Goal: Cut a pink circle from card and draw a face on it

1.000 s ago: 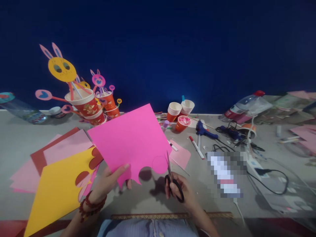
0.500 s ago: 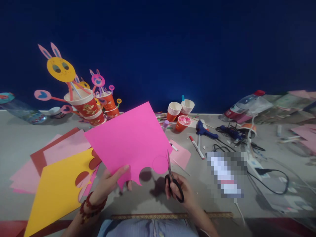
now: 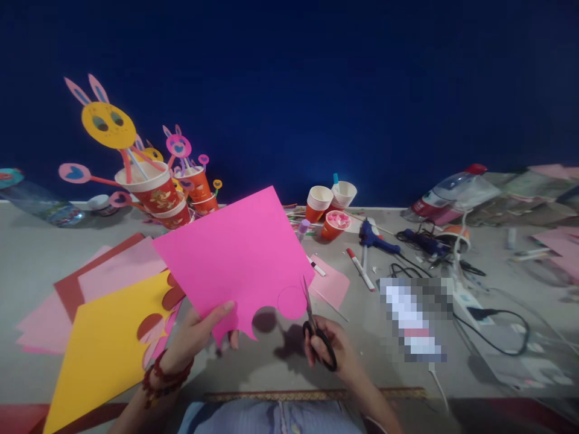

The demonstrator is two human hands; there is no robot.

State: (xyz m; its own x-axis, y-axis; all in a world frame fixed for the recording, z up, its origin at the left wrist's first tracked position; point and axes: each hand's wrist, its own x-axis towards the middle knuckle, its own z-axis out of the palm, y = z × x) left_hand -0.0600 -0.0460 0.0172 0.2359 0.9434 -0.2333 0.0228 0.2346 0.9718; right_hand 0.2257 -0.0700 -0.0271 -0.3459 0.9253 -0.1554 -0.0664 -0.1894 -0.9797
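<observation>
A bright pink sheet of paper (image 3: pixel 239 247) is held up above the table, its near edge cut into rounded notches. My left hand (image 3: pixel 203 328) pinches its lower left corner, thumb on top and fingers underneath. Near the lower right edge a circle outline (image 3: pixel 292 301) is drawn, partly cut round. My right hand (image 3: pixel 328 349) grips black-handled scissors (image 3: pixel 309 307), whose blades point up beside that circle at the paper's edge. The blades look nearly closed, and I cannot tell how much paper lies between them.
Left lie a yellow sheet (image 3: pixel 104 343) with round cut-outs and pink sheets (image 3: pixel 45 319). Behind stand paper cups with rabbit figures (image 3: pixel 156 187). Rightward are stacked cups (image 3: pixel 320 198), a cup of pink scraps (image 3: pixel 336 226), a red marker (image 3: pixel 360 269), a blue glue gun (image 3: pixel 377 240) and cables (image 3: pixel 511 349).
The pink paper and my left hand have shifted slightly left. The scissors stay by the drawn circle, their blades tilted a little more to the left.
</observation>
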